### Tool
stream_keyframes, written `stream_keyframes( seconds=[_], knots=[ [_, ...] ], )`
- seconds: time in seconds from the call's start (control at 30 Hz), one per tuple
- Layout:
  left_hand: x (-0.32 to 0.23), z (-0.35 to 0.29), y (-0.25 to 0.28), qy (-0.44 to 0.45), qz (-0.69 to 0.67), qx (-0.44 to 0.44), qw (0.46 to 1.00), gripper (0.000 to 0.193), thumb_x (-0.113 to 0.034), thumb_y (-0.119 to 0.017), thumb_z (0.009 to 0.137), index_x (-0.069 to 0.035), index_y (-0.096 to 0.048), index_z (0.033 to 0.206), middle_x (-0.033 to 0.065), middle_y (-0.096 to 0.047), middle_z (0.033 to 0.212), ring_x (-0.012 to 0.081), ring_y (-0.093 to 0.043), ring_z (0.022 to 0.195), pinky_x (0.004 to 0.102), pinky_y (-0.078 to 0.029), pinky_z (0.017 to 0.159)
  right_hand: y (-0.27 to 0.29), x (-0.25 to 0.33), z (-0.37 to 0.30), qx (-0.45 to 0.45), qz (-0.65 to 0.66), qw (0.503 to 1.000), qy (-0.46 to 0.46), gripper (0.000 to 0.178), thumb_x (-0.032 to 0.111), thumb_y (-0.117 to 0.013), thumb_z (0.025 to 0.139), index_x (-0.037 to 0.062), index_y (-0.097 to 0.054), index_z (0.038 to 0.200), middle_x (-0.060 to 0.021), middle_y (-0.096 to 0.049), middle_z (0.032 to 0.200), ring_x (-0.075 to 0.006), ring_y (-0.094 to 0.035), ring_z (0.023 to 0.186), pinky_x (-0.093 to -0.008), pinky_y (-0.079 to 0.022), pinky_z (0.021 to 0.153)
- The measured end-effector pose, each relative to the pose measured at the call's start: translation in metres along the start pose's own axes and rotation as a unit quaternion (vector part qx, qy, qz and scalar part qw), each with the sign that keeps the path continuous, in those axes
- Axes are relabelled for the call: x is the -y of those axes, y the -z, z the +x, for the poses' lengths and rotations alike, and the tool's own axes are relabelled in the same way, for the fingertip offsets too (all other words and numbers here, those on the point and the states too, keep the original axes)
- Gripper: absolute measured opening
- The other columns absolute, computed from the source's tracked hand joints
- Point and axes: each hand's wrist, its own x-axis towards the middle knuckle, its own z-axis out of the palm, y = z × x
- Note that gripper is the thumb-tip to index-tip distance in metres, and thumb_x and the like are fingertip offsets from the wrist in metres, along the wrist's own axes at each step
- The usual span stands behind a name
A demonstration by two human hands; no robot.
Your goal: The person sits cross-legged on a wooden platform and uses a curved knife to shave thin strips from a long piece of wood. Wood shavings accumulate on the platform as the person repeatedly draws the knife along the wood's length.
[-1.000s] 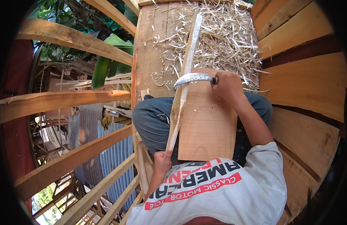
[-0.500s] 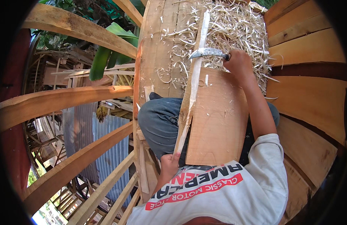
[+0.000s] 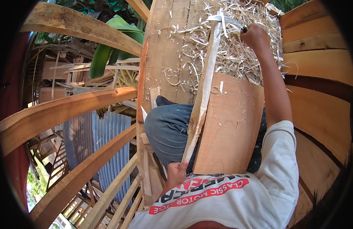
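Note:
A long, narrow wooden strip (image 3: 207,87) stretches from my lap toward the far end, its upper face pale and freshly cut. Its near end is gripped in my left hand (image 3: 176,171), close to my shirt. My right hand (image 3: 256,37), arm stretched out, is closed round the dark handle of a curved knife (image 3: 230,21). The blade lies across the strip's far end, with a pale shaving (image 3: 223,23) against it. Beside the strip, a broad flat board (image 3: 230,126) rests over my lap.
Curled wood shavings (image 3: 245,53) heap over the plank floor (image 3: 165,57) ahead. Wooden boards (image 3: 318,118) wall the right side. Spaced wooden rails (image 3: 69,105) line the left, with corrugated metal sheets (image 3: 111,149) below and a green leaf (image 3: 104,57) behind them.
My right hand has pushed the knife forward along the strip to its far end, and a shaving has come up at the blade. My left hand keeps its hold.

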Motion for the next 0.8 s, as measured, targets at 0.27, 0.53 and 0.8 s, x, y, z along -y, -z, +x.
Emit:
stream_keyframes(
  seconds=[0.27,0.53,0.8],
  knots=[
    [-0.006,-0.001,-0.001,0.028,-0.027,-0.006,0.999,0.054,-0.035,-0.059,0.089,0.004,-0.052,0.052,0.001,-0.045,0.043,0.0064,-0.041,0.044,0.029,-0.031,0.04,-0.001,-0.006,-0.004,0.023,0.031,0.999,-0.004,0.035,0.034,-0.063,0.078,0.0002,-0.067,0.083,-0.0184,-0.067,0.08,-0.0334,-0.066,0.076,-0.0416,-0.053,0.071],
    [0.016,0.002,0.006,-0.017,-0.01,-0.008,1.0,0.055,-0.036,-0.06,0.087,0.004,-0.051,0.051,-0.0004,-0.042,0.043,0.0055,-0.037,0.045,0.0291,-0.029,0.04,0.048,-0.01,-0.088,0.077,0.225,0.969,0.065,0.038,0.036,-0.063,0.084,-0.001,-0.06,0.087,-0.015,-0.059,0.061,-0.032,-0.063,0.061,-0.0414,-0.047,0.057],
    [0.005,-0.001,0.006,-0.014,-0.011,-0.007,1.0,0.059,-0.041,-0.06,0.088,0.001,-0.052,0.047,0.0011,-0.047,0.042,0.0073,-0.042,0.038,0.0274,-0.031,0.037,0.03,-0.028,-0.083,0.046,0.2,0.953,0.225,0.032,0.033,-0.062,0.085,0.0046,-0.057,0.072,-0.0129,-0.058,0.057,-0.0341,-0.059,0.055,-0.0411,-0.045,0.052]
  ],
)
